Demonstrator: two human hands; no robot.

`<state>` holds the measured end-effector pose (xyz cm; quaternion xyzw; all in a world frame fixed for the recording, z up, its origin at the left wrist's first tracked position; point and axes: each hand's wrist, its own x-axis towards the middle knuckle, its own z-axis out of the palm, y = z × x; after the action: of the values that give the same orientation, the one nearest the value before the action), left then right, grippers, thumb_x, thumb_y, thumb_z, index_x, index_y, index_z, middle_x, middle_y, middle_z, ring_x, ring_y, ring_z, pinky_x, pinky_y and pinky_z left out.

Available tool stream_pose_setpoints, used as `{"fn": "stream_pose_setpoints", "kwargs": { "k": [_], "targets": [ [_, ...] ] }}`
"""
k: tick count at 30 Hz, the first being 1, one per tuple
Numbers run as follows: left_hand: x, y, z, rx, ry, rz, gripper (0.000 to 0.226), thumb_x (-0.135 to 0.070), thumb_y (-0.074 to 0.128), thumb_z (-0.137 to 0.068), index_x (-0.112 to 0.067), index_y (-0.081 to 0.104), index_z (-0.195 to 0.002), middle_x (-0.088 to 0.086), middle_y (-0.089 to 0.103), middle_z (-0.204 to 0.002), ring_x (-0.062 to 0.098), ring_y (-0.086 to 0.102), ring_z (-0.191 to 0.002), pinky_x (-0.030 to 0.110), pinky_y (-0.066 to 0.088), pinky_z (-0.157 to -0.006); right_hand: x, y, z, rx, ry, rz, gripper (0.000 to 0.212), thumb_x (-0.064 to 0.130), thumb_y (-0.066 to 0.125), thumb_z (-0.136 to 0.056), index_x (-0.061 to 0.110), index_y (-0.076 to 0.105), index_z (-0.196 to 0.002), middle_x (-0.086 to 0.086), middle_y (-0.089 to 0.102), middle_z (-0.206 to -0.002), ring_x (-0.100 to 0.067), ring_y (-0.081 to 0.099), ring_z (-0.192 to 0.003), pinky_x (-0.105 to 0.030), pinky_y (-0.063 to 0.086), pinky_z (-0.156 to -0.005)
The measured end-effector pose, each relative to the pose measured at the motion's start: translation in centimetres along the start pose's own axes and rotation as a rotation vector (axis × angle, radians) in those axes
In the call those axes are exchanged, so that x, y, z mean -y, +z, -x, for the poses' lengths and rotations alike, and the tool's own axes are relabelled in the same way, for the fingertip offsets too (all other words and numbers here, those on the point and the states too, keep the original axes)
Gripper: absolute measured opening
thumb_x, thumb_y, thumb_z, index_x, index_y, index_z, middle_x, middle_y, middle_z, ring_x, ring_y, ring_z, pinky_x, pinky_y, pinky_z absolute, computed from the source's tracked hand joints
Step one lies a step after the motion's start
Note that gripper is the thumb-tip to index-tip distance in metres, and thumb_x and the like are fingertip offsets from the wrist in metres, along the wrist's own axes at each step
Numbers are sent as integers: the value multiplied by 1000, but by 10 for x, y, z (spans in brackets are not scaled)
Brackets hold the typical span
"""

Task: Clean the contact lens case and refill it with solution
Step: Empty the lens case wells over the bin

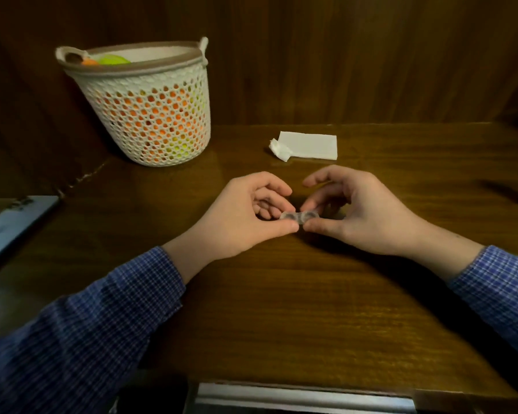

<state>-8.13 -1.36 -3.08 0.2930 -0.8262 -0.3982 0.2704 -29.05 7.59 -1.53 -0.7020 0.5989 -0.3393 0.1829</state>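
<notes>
**A:** How would the contact lens case (pixel 299 217) handle, going by what shows?

**B:** Light and stiff, most likely. It reads as a small piece of clear moulded plastic, so it should not bend, but it could be slick, more so once wet. The narrow bridge between the two wells looks like the safest place to pinch, or the outer rims.

**A:** And where is it held at present?

**B:** The left hand (pixel 245 213) has its thumb and fingers closed on the left end; the right hand (pixel 353 210) pinches the right end, thumb below, with its forefinger lifted clear and curled. Both hands sit just above the wooden tabletop (pixel 281 309), near its middle, and the case spans the small gap between them.

**A:** What does the case look like?

**B:** Two round shallow wells side by side, joined in a figure-of-eight, translucent and greyish. No caps can be seen on it, though it is small and slightly blurred. Whether any liquid is inside cannot be told.

**A:** Anything near for wiping?

**B:** A folded white tissue (pixel 307 145) lies beyond the hands, well apart from a woven basket (pixel 150 115) to the left. No solution bottle is in view.
</notes>
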Motion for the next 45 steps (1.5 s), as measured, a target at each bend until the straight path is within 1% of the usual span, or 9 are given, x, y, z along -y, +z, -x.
{"fn": "stream_pose_setpoints", "kwargs": {
  "k": [4,9,12,16,25,30,35,38,45],
  "targets": [
    [-4,-32,36,-78,-88,251,62,-19,92,-69,-25,63,-123,-4,78,-110,17,76,-101,28,62,-83,37,4,-2,-24,-52,-41,60,28,89,-73,26,60,-125,13,78,-92,-2,74,-85,-27,59,-85],
    [-3,-49,112,-290,-248,867,72,-17,87,-59,-25,59,-124,-4,79,-108,11,77,-96,26,60,-76,103,22,-1,-3,-158,-150,60,34,89,-70,24,62,-123,16,79,-91,-6,76,-83,-31,61,-80],
    [-4,-37,161,-421,-134,1131,70,-7,87,-63,-17,63,-128,3,78,-109,14,74,-92,29,59,-82,143,44,5,60,-211,-210,60,40,87,-68,27,61,-121,16,79,-92,-5,76,-83,-32,60,-80],
    [-11,-30,211,-560,87,1243,51,-18,93,-71,-15,71,-116,8,70,-116,24,67,-116,36,55,-97,187,86,17,130,-265,-249,57,39,87,-69,29,61,-119,16,79,-92,-1,75,-84,-22,59,-77],
    [4,-62,313,-1006,144,1238,47,-19,99,-59,-13,80,-102,6,77,-101,19,72,-110,39,58,-96,268,182,41,262,-333,-352,46,29,89,-74,26,65,-113,12,79,-91,-6,76,-84,-32,64,-78],
    [19,-81,371,-1197,22,1141,57,-12,86,-76,6,62,-125,21,70,-113,33,65,-116,54,48,-110,300,235,51,334,-345,-379,45,30,89,-73,29,65,-112,15,77,-92,-3,74,-84,-21,60,-77],
    [35,-99,433,-1342,-19,893,51,-16,82,-85,11,62,-124,26,71,-114,39,68,-111,50,58,-98,335,289,59,422,-354,-401,49,36,88,-72,32,63,-114,21,75,-95,4,72,-87,-19,60,-77],
    [41,-109,472,-1410,-43,749,48,-31,88,-78,-6,75,-116,21,75,-115,33,73,-109,41,60,-91,356,326,66,487,-370,-412,48,35,88,-73,35,61,-113,23,74,-97,5,71,-87,-21,61,-76],
    [80,-112,554,-1473,-175,601,41,-9,76,-91,14,62,-122,34,68,-114,41,68,-107,58,51,-102,371,415,89,665,-348,-504,40,34,89,-77,38,62,-106,14,75,-97,4,71,-91,-14,57,-76]
  ]
}}
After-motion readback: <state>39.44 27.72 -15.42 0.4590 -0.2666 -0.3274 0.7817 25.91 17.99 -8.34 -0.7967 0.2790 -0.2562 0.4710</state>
